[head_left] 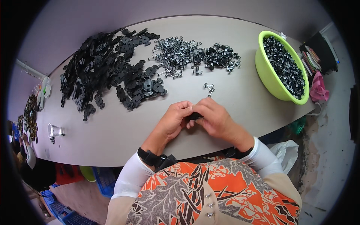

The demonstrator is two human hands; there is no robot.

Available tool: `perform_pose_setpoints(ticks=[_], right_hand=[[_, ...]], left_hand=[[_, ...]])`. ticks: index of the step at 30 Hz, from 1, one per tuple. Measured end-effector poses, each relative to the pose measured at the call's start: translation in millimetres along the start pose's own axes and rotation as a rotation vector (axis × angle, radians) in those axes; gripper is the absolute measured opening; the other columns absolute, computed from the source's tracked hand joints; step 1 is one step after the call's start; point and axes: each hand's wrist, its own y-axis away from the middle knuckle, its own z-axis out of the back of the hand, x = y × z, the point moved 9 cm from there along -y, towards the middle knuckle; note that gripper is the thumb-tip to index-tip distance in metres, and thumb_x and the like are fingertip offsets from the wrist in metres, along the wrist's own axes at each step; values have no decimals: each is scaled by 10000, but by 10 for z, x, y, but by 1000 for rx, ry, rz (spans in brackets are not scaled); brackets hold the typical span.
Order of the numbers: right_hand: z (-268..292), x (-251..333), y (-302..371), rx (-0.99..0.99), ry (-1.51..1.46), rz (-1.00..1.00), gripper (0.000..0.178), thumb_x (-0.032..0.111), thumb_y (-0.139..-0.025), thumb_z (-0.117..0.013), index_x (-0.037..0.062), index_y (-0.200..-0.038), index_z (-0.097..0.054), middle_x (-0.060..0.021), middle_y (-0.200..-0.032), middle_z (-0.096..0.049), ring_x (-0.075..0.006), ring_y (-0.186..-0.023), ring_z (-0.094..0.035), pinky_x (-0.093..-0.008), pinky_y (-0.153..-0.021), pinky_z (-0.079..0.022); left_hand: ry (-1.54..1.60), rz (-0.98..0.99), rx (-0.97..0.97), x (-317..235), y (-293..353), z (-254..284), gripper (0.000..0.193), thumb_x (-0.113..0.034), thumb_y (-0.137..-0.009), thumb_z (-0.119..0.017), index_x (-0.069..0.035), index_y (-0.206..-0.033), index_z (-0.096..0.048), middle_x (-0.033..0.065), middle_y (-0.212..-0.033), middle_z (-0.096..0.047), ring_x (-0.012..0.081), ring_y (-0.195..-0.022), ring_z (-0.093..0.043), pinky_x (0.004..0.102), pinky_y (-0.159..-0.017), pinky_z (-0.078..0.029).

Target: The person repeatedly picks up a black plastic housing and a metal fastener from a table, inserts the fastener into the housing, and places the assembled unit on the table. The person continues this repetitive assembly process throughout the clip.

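Observation:
Near the table's front edge, my left hand and my right hand meet with fingers closed around a small black plastic part, mostly hidden by the fingers. Just beyond them lie two loose wheel axles, metal rods with small wheels on their ends. Farther back is a heap of similar wheel axles, silvery on its left and darker on its right. A large pile of flat black plastic chassis-like pieces spreads over the left part of the table.
At the right stands a lime-green basin full of small black-and-silver wheel pieces. A clear plastic cup sits at the left front. At the far left, another person's arm reaches toward a pile of parts. Blue crates stand below the table.

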Motion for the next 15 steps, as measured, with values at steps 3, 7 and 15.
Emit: perform_pose_setpoints(ticks=[3,7,15], right_hand=[[206,-353,-179,31,-102,-162,157,75,-765,-664,23,-897,-595,-125,-792,-575,-313,-697,-587,-352,-625,-479],[375,-827,-590,-126,406,-171,86,106,-788,-607,20,-797,-607,-141,-744,-587,-332,-699,-603,-420,-628,-481],[145,-1302,-812,23,525,-416,187,59,-682,-566,4,-848,-632,-199,-731,-631,-363,-741,-630,-448,-694,-506]], left_hand=[[-56,-93,-136,-121,-3,96,126,-173,-924,-551,-49,-912,-571,48,-741,-614,115,-570,-598,221,-489,-477],[15,-129,-168,-195,-20,204,113,-150,-917,-560,-38,-935,-564,67,-788,-626,138,-591,-630,242,-494,-524],[-25,-136,-156,-229,-11,187,122,-131,-889,-607,-33,-944,-559,73,-794,-620,151,-554,-639,225,-440,-514]])
